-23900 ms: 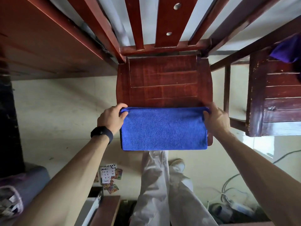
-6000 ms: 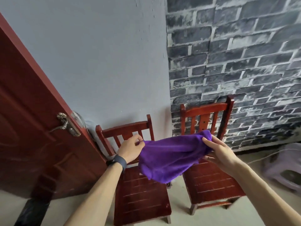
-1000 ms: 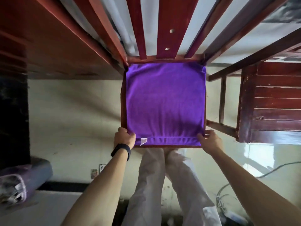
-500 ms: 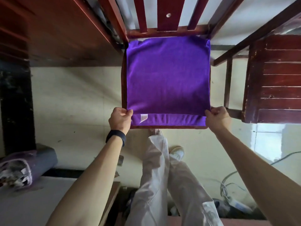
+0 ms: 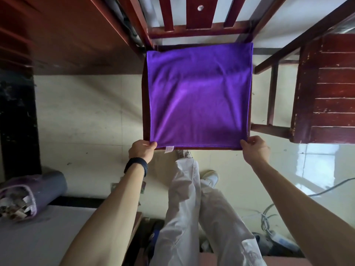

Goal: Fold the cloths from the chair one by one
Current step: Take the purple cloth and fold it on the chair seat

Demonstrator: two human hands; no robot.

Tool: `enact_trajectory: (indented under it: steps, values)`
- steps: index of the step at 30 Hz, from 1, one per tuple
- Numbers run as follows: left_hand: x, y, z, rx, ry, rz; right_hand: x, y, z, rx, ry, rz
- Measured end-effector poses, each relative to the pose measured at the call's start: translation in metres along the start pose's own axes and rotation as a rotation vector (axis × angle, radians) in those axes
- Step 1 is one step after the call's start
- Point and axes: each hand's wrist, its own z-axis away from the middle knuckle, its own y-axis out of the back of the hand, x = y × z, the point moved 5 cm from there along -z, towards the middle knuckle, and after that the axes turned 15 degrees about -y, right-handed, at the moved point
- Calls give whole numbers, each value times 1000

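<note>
A purple cloth (image 5: pixel 199 96) lies spread flat over the seat of a red wooden chair (image 5: pixel 197 32), covering almost all of it. Its near edge, with a small white label, runs along the seat's front. My left hand (image 5: pixel 142 149) pinches the near left corner of the cloth. My right hand (image 5: pixel 253 149) pinches the near right corner. Both corners look slightly lifted, and the cloth bulges a little in its middle.
A second red wooden chair (image 5: pixel 326 89) stands close on the right. A dark red door (image 5: pixel 67 33) is at the upper left. My legs in white trousers (image 5: pixel 192 217) are below the seat. Cables (image 5: pixel 269 217) lie on the floor at the right; a grey roll (image 5: pixel 38 191) lies at the left.
Since the last second the hands have kept hold of the cloth's near corners. The near hem that was turned up now lies flat, and the cloth's middle has puffed up slightly.
</note>
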Motion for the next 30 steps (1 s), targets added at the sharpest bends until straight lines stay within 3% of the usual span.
enact_trajectory:
  steps: [5, 9, 13, 17, 24, 30]
  values:
    - [-2, -7, -6, 27, 12, -70, 2, -10, 2, 77, -4, 42]
    - [7, -12, -2, -54, -20, -195, 4, -16, 4, 33, -121, 46]
    - [11, -10, -7, -107, 46, -201, -5, -16, 5, -5, -118, 81]
    - [15, -3, 3, -142, 92, 104, -2, -1, 12, -39, -112, -31]
    - [57, 60, 63, -52, 64, 642, 1, 73, 56, -297, -196, -696]
    - [133, 148, 151, -36, -140, 673, -25, 190, 144, -331, -19, -828]
